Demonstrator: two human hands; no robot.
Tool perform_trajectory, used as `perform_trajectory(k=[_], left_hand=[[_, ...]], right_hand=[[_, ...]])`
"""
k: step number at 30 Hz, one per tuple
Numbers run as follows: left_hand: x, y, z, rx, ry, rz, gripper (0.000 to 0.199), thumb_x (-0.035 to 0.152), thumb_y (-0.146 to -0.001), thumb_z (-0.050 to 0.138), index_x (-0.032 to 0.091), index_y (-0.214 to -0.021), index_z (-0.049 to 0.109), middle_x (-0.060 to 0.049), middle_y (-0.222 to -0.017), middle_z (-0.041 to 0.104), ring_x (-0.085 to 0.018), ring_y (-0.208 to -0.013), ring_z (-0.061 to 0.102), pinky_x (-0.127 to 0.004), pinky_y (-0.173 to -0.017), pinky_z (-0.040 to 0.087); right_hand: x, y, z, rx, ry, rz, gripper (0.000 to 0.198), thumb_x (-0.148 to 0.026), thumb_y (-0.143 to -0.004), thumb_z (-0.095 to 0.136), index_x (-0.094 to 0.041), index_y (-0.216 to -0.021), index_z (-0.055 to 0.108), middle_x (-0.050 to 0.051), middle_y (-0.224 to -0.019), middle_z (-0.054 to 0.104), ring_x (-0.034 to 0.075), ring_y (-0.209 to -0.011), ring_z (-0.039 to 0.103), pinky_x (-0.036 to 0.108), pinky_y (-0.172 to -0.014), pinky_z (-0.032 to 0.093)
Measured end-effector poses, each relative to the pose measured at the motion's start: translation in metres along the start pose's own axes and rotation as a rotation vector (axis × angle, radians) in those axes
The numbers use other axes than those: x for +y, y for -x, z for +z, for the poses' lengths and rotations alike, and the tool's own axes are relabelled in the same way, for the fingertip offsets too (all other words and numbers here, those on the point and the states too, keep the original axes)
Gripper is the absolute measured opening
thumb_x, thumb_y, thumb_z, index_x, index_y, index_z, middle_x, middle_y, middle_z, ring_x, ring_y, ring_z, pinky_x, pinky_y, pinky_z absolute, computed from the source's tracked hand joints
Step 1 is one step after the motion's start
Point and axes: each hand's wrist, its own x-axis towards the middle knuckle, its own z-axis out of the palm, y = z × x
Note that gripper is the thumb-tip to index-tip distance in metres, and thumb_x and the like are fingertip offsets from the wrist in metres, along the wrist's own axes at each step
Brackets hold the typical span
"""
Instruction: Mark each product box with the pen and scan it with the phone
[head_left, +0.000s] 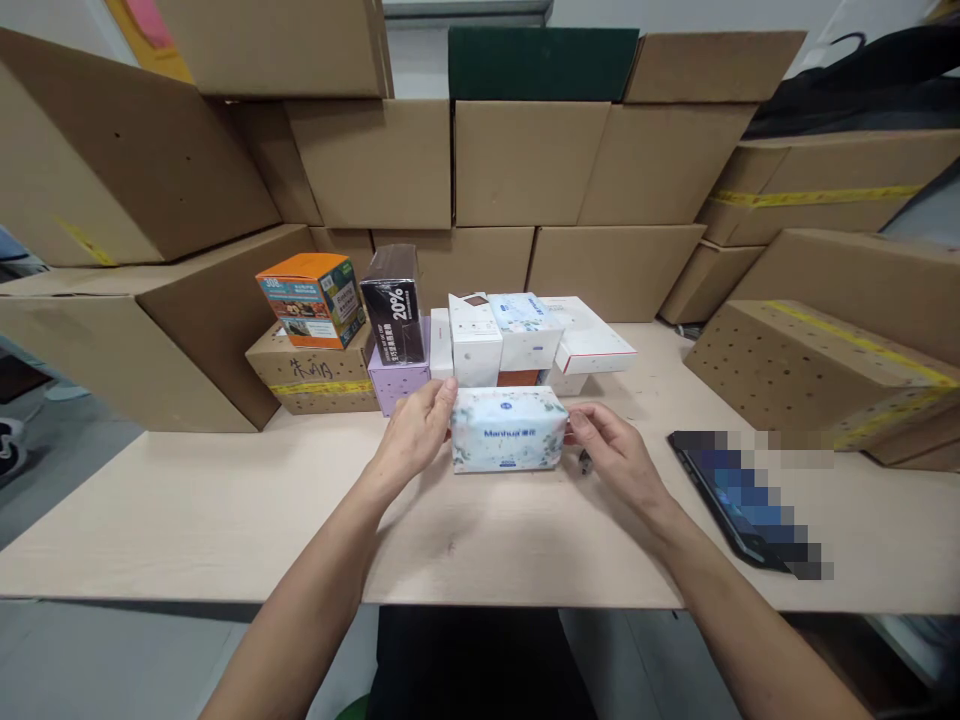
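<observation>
A pale blue tissue pack (508, 452) with a flower print and the word Manhua is held upright between my two hands, in front of a row of boxes. My left hand (420, 428) grips its left end, the thumb near the top corner. At the right end, my right hand (616, 452) has its fingers pressed against the side. A second, similar tissue pack (531, 335) lies behind it, beside a white box (475, 342). A small dark object (585, 461) shows under my right hand; I cannot make out what it is.
An orange box (306, 300) sits on a taped carton (322, 385), and a black box (394, 310) stands on a purple box (397, 380). A flat white box (589, 338) is at the right. Large cartons (525, 165) wall the back. A phone (739, 500), partly pixelated, lies at the right.
</observation>
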Motion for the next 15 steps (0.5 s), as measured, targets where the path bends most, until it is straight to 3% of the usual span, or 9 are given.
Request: perform_trajectory(k=[3, 6, 10, 13, 15], left_hand=[[0.002, 0.002, 0.002, -0.019, 0.02, 0.002, 0.053, 0.068, -0.093, 0.037, 0.022, -0.091, 0.064, -0.003, -0.071, 0.067, -0.02, -0.058, 0.062, -0.029, -0.058, 0.041], [0.001, 0.002, 0.003, -0.035, -0.013, 0.027, 0.051, 0.065, -0.095, 0.037, 0.022, -0.081, 0.061, -0.002, -0.065, 0.064, -0.02, -0.057, 0.061, -0.029, -0.058, 0.041], [-0.005, -0.002, -0.008, -0.148, 0.008, 0.018, 0.052, 0.063, -0.093, 0.042, 0.021, -0.07, 0.063, -0.005, -0.066, 0.067, -0.02, -0.055, 0.061, -0.029, -0.056, 0.042], [-0.008, -0.004, -0.021, -0.339, 0.122, 0.003, 0.034, 0.056, -0.078, 0.068, 0.023, -0.085, 0.072, -0.006, -0.083, 0.075, -0.022, -0.067, 0.067, -0.028, -0.061, 0.048], [-0.01, -0.004, -0.025, -0.451, 0.179, 0.025, 0.045, 0.042, -0.06, 0.085, 0.026, -0.1, 0.072, -0.006, -0.094, 0.076, -0.025, -0.081, 0.07, -0.029, -0.067, 0.052]], right_hand=[[0.001, 0.0, -0.001, -0.001, 0.019, -0.014, 0.037, -0.057, -0.091, 0.056, -0.023, -0.105, 0.065, 0.007, -0.106, 0.07, 0.021, -0.096, 0.066, 0.037, -0.085, 0.056], [0.004, 0.0, -0.003, -0.005, 0.046, -0.011, 0.04, -0.057, -0.092, 0.055, -0.024, -0.11, 0.065, 0.008, -0.11, 0.069, 0.021, -0.096, 0.066, 0.037, -0.086, 0.056], [0.01, -0.001, -0.005, -0.025, 0.11, -0.003, 0.048, -0.056, -0.092, 0.056, -0.028, -0.132, 0.057, 0.009, -0.126, 0.064, 0.023, -0.102, 0.065, 0.04, -0.087, 0.056], [0.014, -0.002, -0.004, -0.102, 0.232, -0.057, 0.056, -0.053, -0.09, 0.059, -0.032, -0.142, 0.051, 0.01, -0.14, 0.054, 0.025, -0.112, 0.061, 0.043, -0.092, 0.055], [0.015, -0.001, -0.002, -0.129, 0.282, -0.078, 0.055, -0.052, -0.09, 0.06, -0.032, -0.141, 0.053, 0.01, -0.143, 0.051, 0.025, -0.11, 0.061, 0.043, -0.091, 0.057]])
